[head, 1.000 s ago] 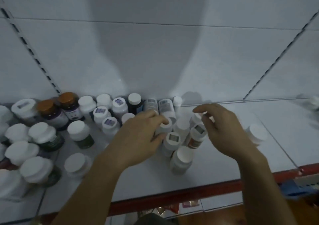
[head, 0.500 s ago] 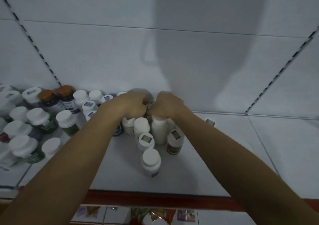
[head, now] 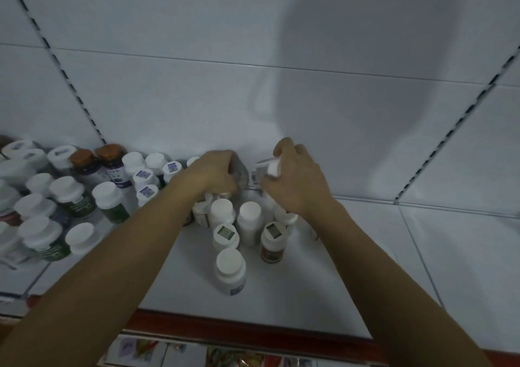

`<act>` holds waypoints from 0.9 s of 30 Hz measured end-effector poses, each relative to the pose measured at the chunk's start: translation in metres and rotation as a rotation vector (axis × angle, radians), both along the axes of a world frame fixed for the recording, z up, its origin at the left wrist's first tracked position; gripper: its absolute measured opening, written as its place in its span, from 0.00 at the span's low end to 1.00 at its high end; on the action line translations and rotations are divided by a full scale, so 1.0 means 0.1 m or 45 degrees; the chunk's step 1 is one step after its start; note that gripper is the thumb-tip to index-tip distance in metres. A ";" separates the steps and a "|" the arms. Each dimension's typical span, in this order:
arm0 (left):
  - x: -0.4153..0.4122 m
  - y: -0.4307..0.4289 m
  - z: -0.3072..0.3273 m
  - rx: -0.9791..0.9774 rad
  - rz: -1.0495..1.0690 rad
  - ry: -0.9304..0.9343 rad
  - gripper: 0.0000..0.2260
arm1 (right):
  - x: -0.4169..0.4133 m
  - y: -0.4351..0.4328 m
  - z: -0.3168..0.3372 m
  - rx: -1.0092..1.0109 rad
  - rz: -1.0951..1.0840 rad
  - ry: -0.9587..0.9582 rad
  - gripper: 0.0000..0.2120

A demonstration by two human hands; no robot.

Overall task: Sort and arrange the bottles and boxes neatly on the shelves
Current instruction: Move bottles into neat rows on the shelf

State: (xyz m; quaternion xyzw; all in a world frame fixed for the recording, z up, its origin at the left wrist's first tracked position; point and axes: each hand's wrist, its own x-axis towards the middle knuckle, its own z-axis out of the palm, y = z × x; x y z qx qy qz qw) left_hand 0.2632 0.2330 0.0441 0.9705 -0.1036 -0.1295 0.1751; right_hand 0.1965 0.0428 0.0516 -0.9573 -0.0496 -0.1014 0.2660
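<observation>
The right hand (head: pixel 295 183) is holding a small bottle (head: pixel 258 173) at the very back of the shelf (head: pixel 323 290), close to the back wall (head: pixel 253 99). Its grip is curling round the bottle near the white cap (head: pixel 274 168), with the thumb arching over the top.

The bottle is lying tipped over, not standing. Its long axis is running roughly left to right, with the cap end sitting in the right hand and turned partly toward the camera. The base is pointing left, at the left hand (head: pixel 211 175).

That hand is wrapping curled fingers over a grey bottle (head: pixel 240 171), just beside the small one. The knuckles are hiding most of it, so I cannot tell whether it is standing upright.

A knot of loose bottles (head: pixel 249 220) is standing just in front of both hands, between the wrists. A crowded batch (head: pixel 70 195) is filling the shelf further left.

Judging from this, the coming move is turning on that tilt. The small bottle is needing its base swung down before it can stand against the wall. The right hand, already on it and nearer the right stretch of shelf, is the better placed for the job.
</observation>
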 end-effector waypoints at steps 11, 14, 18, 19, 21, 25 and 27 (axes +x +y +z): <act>-1.07 1.38 0.58 -0.930 0.981 -0.920 0.11 | 0.16 0.69 0.22 0.608 0.334 -0.215 0.14; -1.24 1.96 0.52 -0.835 1.087 -1.017 0.15 | 0.30 1.30 0.35 0.539 0.553 -0.143 0.14; -1.46 2.74 0.54 -0.757 1.099 -1.136 0.15 | 0.52 2.16 0.49 0.405 0.754 -0.158 0.14; -1.49 2.92 0.53 -0.737 1.107 -1.132 0.16 | 0.59 2.37 0.51 0.383 0.780 -0.179 0.14; -1.53 3.24 0.54 -0.769 1.151 -1.112 0.18 | 0.78 2.74 0.53 0.299 0.818 -0.208 0.16; -1.49 3.72 0.51 -0.766 1.164 -1.106 0.20 | 1.16 3.40 0.47 0.115 0.830 -0.126 0.23; -1.44 3.88 0.49 -0.762 1.113 -1.087 0.19 | 1.28 3.61 0.32 0.041 0.840 -0.063 0.24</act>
